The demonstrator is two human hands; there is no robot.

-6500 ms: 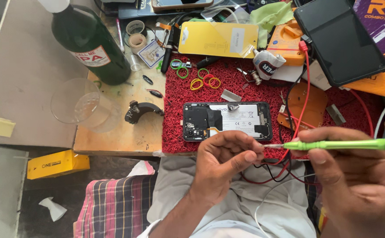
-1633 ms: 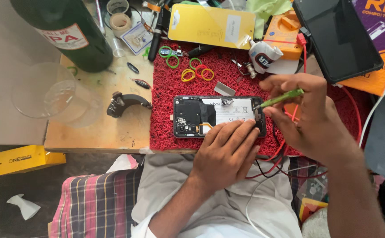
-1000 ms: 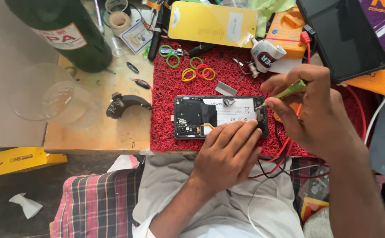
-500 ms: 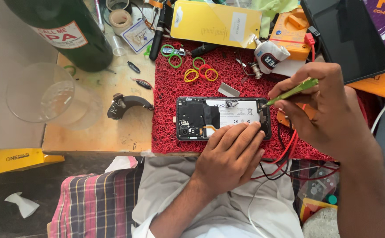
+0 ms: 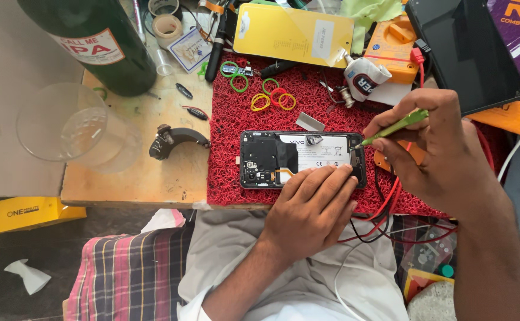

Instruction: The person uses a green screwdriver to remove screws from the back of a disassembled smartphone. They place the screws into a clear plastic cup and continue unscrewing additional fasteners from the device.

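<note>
Lying flat on the red mat [image 5: 307,113], an opened phone [image 5: 301,159] is seen with its back cover off and its inner parts exposed — a dark shield at one end, a pale battery in the middle. The phone is pressed down by the left hand [image 5: 312,208], whose fingers [image 5: 325,178] are laid close together, flat across the lower edge and near the right end of the phone. A green screwdriver [image 5: 394,126] is pinched between the thumb and the fingers of the right hand [image 5: 438,154], and its tip is brought to the upper right corner of the phone, touching it or just short of it — which cannot be told. Red and black wires [image 5: 385,208] are seen trailing under the right hand, across the mat's edge. Coloured rubber rings [image 5: 269,98] are scattered on the mat above the phone, well apart from both hands. A yellow card [image 5: 295,32] and a dark tablet [image 5: 465,50] are placed beyond the mat. On the wooden board [image 5: 135,178] to the left, a clear glass [image 5: 72,131] is set just beside a dark green bottle [image 5: 102,41].
</note>
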